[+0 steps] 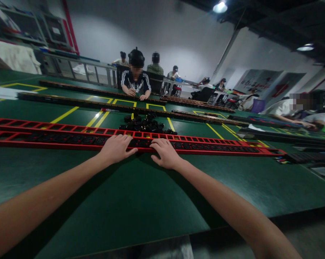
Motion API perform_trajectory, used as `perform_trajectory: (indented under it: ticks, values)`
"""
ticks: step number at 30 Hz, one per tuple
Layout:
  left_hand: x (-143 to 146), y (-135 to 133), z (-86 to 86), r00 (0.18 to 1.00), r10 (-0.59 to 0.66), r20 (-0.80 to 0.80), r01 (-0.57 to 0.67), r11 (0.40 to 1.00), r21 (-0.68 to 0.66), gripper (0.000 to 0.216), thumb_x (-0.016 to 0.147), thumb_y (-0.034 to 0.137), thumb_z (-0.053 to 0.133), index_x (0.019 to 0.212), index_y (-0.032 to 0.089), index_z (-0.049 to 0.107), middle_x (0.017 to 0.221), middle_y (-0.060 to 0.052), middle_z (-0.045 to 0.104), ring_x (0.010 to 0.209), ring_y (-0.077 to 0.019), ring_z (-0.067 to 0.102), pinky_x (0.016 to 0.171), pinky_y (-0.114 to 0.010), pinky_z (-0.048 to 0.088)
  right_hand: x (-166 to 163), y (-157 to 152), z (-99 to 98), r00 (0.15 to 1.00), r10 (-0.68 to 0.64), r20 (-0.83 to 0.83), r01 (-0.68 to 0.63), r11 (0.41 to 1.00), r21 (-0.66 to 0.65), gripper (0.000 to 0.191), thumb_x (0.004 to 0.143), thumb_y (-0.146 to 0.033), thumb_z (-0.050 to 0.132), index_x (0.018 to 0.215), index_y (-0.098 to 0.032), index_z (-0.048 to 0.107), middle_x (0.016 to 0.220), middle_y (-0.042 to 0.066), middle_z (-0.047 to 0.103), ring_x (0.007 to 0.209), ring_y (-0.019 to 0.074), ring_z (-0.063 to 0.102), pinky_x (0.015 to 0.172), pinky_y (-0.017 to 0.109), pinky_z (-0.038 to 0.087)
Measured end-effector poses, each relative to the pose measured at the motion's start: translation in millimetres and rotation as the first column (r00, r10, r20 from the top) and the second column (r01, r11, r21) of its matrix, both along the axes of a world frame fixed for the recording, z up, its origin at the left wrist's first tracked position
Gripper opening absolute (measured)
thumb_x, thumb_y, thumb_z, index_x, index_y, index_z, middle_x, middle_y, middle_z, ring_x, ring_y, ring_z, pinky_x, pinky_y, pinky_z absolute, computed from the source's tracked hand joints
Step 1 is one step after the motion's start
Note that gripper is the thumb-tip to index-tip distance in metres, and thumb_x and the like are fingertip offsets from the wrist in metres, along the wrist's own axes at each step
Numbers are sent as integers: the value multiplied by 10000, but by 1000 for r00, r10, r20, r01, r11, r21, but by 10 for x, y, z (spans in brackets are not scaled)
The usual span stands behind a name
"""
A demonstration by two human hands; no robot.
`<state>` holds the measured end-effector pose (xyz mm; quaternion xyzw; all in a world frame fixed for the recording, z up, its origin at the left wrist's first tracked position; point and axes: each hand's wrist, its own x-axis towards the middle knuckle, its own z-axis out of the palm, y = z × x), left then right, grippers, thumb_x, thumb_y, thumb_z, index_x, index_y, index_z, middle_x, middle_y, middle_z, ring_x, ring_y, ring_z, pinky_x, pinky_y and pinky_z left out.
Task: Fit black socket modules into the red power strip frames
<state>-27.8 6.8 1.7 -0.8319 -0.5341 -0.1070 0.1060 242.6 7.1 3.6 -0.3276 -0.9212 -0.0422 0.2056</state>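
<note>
Head view, 1 frame. Both bare forearms reach forward over a dark green work table [141, 201] marked with yellow lines.

Left hand [116, 147]: palm down, fingers extended and held loosely together, laid flat across the near edge of a long red slotted strip frame [219, 147]. The fingertips rest on the strip and the thumb lies along its front edge. The hand is not closed on anything that shows.

Right hand [165, 153]: palm down just beside the left, fingers slightly bent and a little spread, with the tips on the same strip. Whether a small part sits under either palm cannot be told.

The red strip runs the width of the table from the left edge to the far right, parallel to the table's near edge. Many of its rectangular slots hold black inserts, including those to either side of the 2 hands. A second red slotted strip [30, 126] lies just behind it, its slots mostly open.

A heap of small black plastic socket parts [147, 124] sits on the table just beyond the 2 strips, straight ahead of the hands.

Farther back, long dark strips [71, 100] lie across the table. A seated person in a dark jacket with white stripes [135, 82] has both hands on 1 of them.
</note>
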Motion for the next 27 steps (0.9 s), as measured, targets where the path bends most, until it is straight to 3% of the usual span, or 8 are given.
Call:
perform_trajectory:
  ticks: [4, 10, 15, 27]
  values:
    - [6, -17, 23, 1000, 5, -10, -6, 1000, -4, 639, 1005, 624, 437, 1257, 88, 677, 1173, -208, 737, 1080, -355, 692, 919, -452, 508, -9, 1, -13, 1000, 5, 17, -5, 1000, -12, 333, 953, -264, 638, 1274, -172, 636, 1351, 158, 634, 1307, 319, 535, 1136, 527, 418]
    - [8, -22, 25, 1000, 3, -17, -2, 1000, 13, 611, 1013, 611, 447, 1226, 88, 682, 1152, -198, 740, 1058, -353, 699, 906, -454, 516, 5, 5, -42, 983, -88, -161, 101, 992, 75, 231, 961, -209, 584, 1177, -157, 648, 1359, 183, 627, 1295, 311, 552, 1132, 509, 419]
    - [-1, -16, 16, 1000, 3, -17, -3, 1000, 12, 617, 1011, 616, 455, 1236, 88, 682, 1144, -199, 742, 1062, -357, 701, 903, -458, 522, 4, 16, -51, 990, -99, -97, 105, 993, 62, 141, 951, -200, 603, 1077, -174, 662, 1250, 155, 692, 1175, 303, 606, 1113, 519, 411]
    - [7, -19, 24, 1000, 4, -18, -4, 1000, 5, 624, 1011, 623, 451, 1237, 92, 688, 1149, -198, 741, 1060, -348, 701, 906, -458, 531, 11, 23, -46, 982, -131, -136, 139, 989, 47, 115, 940, -202, 613, 1047, -177, 647, 1280, 165, 690, 1222, 310, 602, 1113, 517, 412]
